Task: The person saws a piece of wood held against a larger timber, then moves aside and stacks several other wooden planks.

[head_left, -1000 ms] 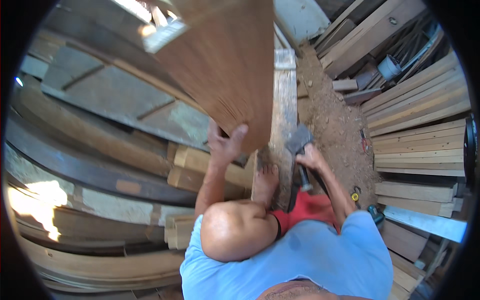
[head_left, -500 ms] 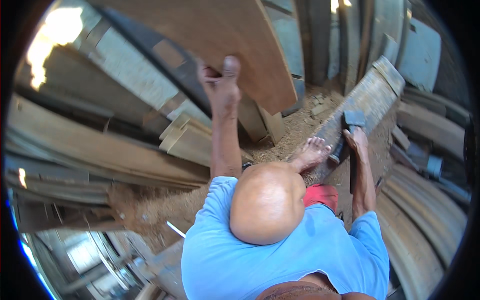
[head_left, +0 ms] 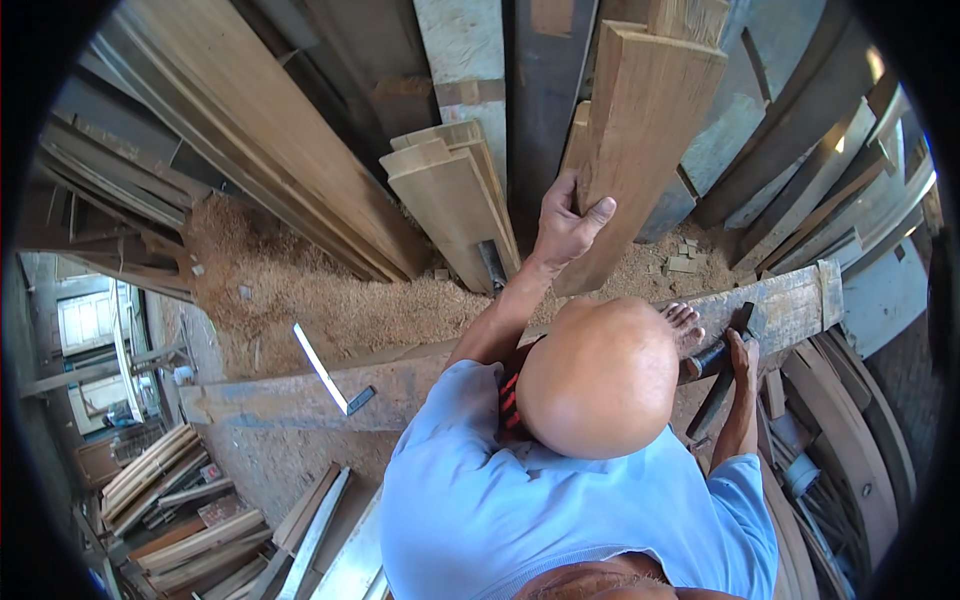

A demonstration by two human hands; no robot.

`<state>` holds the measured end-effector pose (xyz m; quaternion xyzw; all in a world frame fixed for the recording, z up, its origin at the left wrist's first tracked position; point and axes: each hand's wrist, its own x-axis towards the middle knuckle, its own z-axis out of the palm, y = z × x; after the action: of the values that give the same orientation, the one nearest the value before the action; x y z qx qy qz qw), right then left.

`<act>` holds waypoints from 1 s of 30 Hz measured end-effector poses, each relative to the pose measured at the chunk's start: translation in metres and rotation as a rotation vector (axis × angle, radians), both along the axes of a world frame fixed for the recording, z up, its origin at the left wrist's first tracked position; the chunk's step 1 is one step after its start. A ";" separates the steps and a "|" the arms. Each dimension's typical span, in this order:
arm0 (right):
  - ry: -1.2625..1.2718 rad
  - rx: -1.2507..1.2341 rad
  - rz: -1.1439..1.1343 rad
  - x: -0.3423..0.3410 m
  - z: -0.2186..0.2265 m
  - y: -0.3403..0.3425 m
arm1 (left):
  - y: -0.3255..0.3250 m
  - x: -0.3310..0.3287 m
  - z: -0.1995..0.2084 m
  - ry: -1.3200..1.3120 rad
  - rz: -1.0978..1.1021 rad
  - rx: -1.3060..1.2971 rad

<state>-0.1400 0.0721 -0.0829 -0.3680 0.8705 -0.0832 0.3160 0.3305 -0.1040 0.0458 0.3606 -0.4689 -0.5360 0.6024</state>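
Observation:
My left hand grips the left edge of a wide wooden plank, thumb on its near face and fingers around the side. That plank stands on end, its foot down by the shavings. My right hand is closed around a hammer, just below its dark head, with the handle hanging down beside the wrist. A dark cylindrical tool lies close by the hammer. Beneath my right hand runs a long worn bench board, with a bare foot resting on it.
On the bench board's left part lies a try square. Short boards and a long plank lean beyond it. Wood shavings cover the floor. Stacked offcuts lie at lower left, and curved timbers at right.
The view has turned, bringing the try square into sight. The plank in my left hand has gone from slanting across the top to standing on end. My right hand keeps hold of the hammer.

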 end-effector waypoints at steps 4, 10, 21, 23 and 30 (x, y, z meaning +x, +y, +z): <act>0.001 -0.054 -0.013 -0.003 -0.011 0.002 | 0.020 0.046 -0.015 -0.008 0.053 0.058; -0.057 -0.117 -0.027 -0.004 -0.013 0.009 | 0.039 0.125 -0.003 -0.118 0.249 0.024; -0.131 -0.076 -0.072 -0.009 -0.031 0.005 | 0.097 0.299 -0.030 -0.199 0.595 -0.045; -0.058 -0.177 -0.031 -0.013 -0.042 0.010 | 0.107 0.325 -0.042 -0.168 0.596 -0.009; -0.124 -0.256 -0.108 -0.026 -0.067 0.013 | 0.131 0.360 -0.130 -0.212 0.675 0.206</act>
<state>-0.1663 0.0852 -0.1496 -0.3520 0.8501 -0.2331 0.3149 0.6905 0.0270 -0.0842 0.6073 -0.3271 -0.3109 0.6539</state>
